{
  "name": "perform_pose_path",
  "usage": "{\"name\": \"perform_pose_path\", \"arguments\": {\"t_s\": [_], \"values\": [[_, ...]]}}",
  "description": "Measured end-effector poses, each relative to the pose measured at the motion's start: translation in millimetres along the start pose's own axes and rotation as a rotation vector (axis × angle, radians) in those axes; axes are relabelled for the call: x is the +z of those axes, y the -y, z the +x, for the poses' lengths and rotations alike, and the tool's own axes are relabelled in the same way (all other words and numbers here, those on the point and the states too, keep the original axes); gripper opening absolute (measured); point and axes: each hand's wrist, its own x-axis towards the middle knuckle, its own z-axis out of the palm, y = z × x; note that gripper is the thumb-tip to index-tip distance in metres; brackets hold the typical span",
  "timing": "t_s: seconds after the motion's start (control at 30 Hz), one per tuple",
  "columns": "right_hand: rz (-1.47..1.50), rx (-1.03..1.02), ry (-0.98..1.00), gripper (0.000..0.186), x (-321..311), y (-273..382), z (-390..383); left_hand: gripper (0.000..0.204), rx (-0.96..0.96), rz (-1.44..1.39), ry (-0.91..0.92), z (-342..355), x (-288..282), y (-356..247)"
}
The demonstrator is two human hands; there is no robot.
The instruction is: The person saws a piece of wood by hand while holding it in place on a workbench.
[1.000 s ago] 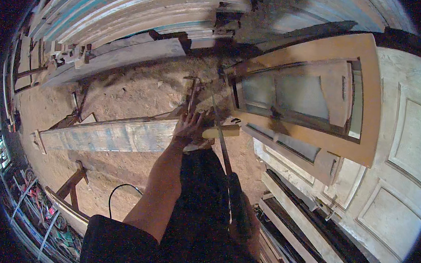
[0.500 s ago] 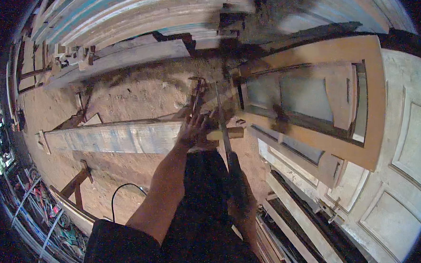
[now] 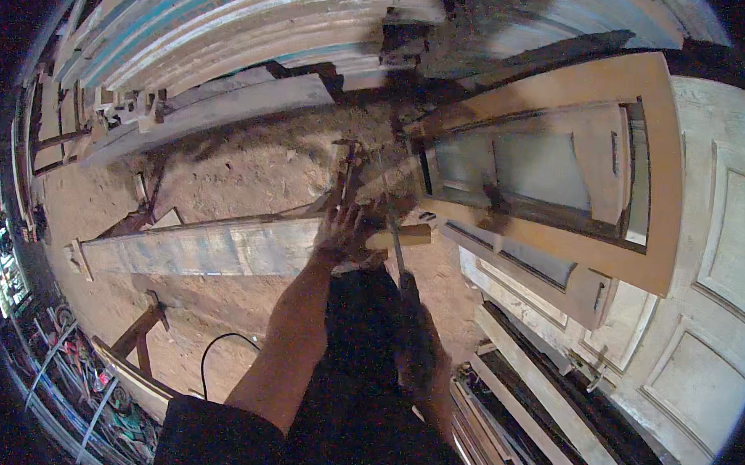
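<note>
- Left hand: palm down, fingers spread and pointing away from the body, at the right end of the counter. Whether the palm bears on the wood piece or the counter cannot be told.
- Right hand: nearer the body, closed around the handle end of a narrow blade, apparently a handsaw; shadow hides finger detail.
- Wood piece: just right of the left hand, ahead of the right hand, with the blade crossing above it. Actual contact cannot be confirmed.
- Hazard: the blade could jump toward the left hand; a skewed stroke or a rolling wood piece would cause this.
- Hazard: the wood piece could shift or tip; weak hold-down pressure, with its right end jutting out, would cause this.
- Hazard: the dark-clothed leg lies between the forearms, close to the blade; a slip at the end of a stroke could reach it.
- Appearance of wood piece: short, narrow, pale yellow-tan, darker at the right end; left end lost in shadow by the left hand.
- Counter: a long weathered plank, grey-white with bluish stains, extending left from the left hand.
- Farther out: an orange-brown door frame right of both hands; stacked boards beyond the left hand.
</note>
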Motion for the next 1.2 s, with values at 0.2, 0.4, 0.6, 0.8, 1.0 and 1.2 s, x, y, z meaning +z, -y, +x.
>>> {"name": "perform_pose_path", "arguments": {"t_s": [0.2, 0.4, 0.6, 0.8, 1.0, 1.2], "values": [[0.088, 0.037, 0.011, 0.066, -7.2, -0.2, -35.5, 0.08, 0.026, 0.039, -0.082, -12.7, 34.0, 24.2], [0.027, -0.143, -0.023, 0.066, 29.9, -29.2, 61.5, 0.085, 0.049, 0.037, 0.012, -12.0, 52.3, 28.2], [0.146, 0.082, 0.038, 0.065, -26.4, 9.3, -57.2, 0.1, -0.022, -0.008, 0.147, -0.7, 6.3, 3.9], [0.144, 0.027, -0.007, 0.063, 2.9, -23.1, -22.4, 0.104, -0.019, -0.071, 0.132, -8.9, 35.0, 20.8], [-0.083, -0.049, 0.062, 0.067, 12.2, -32.5, 41.8, 0.082, 0.019, 0.037, 0.043, -6.5, 40.8, 22.2], [0.1, 0.118, 0.024, 0.068, -20.0, 14.8, -56.2, 0.082, 0.042, -0.067, -0.153, 0.0, 36.2, 10.7]]}}
